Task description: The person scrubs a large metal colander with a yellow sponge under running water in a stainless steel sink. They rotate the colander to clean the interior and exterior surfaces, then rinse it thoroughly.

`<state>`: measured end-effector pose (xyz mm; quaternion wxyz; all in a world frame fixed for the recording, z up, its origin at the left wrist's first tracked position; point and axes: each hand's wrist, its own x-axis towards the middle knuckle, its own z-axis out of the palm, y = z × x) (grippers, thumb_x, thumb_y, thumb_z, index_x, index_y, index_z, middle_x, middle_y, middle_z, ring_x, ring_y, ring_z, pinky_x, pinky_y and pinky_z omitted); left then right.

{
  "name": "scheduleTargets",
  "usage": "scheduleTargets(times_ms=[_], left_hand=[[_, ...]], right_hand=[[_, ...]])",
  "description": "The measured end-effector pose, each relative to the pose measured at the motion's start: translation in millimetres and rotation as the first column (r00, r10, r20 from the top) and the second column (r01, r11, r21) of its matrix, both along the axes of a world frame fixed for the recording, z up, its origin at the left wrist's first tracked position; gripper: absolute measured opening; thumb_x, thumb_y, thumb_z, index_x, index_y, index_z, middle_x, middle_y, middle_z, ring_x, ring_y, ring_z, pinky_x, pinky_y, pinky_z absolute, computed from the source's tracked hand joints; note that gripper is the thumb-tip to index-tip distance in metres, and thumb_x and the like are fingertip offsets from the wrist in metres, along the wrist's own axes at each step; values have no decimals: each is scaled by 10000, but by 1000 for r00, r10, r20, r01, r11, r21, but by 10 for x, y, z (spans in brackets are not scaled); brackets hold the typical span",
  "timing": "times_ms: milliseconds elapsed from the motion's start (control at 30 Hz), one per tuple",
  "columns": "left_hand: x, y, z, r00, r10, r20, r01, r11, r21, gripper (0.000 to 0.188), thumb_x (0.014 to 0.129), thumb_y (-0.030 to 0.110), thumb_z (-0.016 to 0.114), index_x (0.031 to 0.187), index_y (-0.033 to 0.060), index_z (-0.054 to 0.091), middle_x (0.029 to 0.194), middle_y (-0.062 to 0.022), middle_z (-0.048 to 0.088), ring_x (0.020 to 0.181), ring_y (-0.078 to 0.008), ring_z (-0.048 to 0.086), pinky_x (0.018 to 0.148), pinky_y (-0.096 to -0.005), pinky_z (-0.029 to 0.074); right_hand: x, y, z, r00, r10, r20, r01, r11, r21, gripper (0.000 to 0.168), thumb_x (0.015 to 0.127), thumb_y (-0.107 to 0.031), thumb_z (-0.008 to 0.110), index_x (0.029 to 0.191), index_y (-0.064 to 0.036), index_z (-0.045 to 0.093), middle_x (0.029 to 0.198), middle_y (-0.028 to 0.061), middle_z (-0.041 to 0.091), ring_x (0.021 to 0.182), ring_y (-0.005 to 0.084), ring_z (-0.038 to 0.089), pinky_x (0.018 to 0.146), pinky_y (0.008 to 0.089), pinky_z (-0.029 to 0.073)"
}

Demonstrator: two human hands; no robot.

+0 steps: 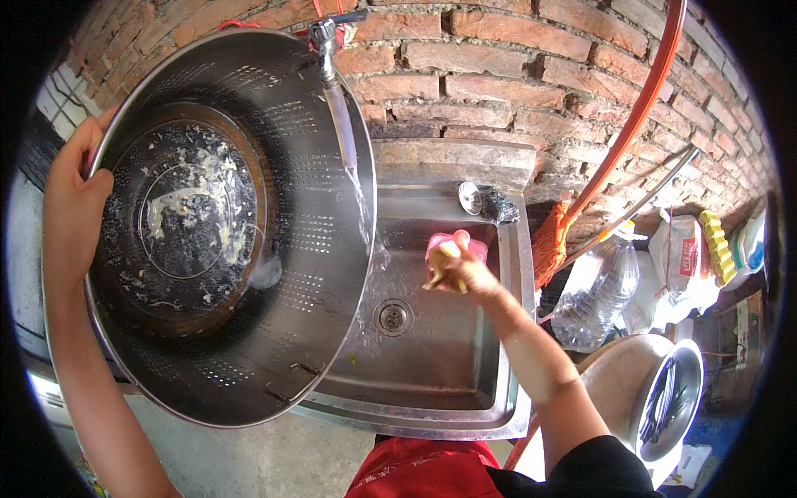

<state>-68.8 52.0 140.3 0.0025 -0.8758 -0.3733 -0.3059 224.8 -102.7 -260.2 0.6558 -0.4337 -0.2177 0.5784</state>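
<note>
My left hand (78, 193) grips the left rim of a large perforated stainless-steel tub (305, 205), tilted so that its inside faces me. White, pasty residue (187, 199) clings to its dark bottom. A whitish, blurred tuft (266, 272) shows low inside; I cannot tell what it is. From the tap (324, 46), a short hose (340, 124) runs water past the tub's right rim into a steel sink (436, 348). Over the sink, my right hand (474, 274) holds a yellowish-brown, limp piece (442, 264), too blurred to name. Behind it is a pink object (476, 248), partly hidden.
A rough brick wall (498, 56) rises behind the sink. On the sink's back ledge lie a metal lid (469, 198) and a dark wire scourer (500, 206). To the right are an orange mop (554, 243), a clear plastic jug (601, 286) and a metal basin (669, 398).
</note>
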Motion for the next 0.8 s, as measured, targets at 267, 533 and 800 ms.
scheduleTargets(times_ms=[267, 533, 800], left_hand=[[-435, 451, -91, 998, -66, -17, 66, 998, -24, 475, 731, -39, 338, 1199, 25, 391, 1138, -138, 471, 973, -163, 514, 822, -283, 433], [-269, 276, -100, 992, -129, -6, 129, 992, -10, 475, 769, -51, 328, 1233, 45, 366, 1139, -143, 488, 957, -186, 549, 782, -298, 482], [-291, 213, -61, 997, -57, -49, 56, 998, -25, 484, 760, -60, 347, 1229, 56, 377, 1109, -135, 507, 938, -176, 558, 775, -286, 483]], right_hand=[[666, -601, -7, 304, -80, 949, 382, 923, -45, 329, 718, -135, 575, 1027, -101, 469, 905, 113, 530, 831, 264, 544, 693, 365, 461], [408, -1031, -111, -213, 455, 865, 262, 879, -398, 576, 653, -373, 620, 1172, -201, 442, 1307, 68, 300, 1239, 239, 229, 945, 606, 107], [538, -806, 225, -131, 573, 809, 159, 818, -553, 542, 666, -391, 605, 1156, -213, 457, 1202, 110, 420, 1111, 296, 406, 882, 558, 285]])
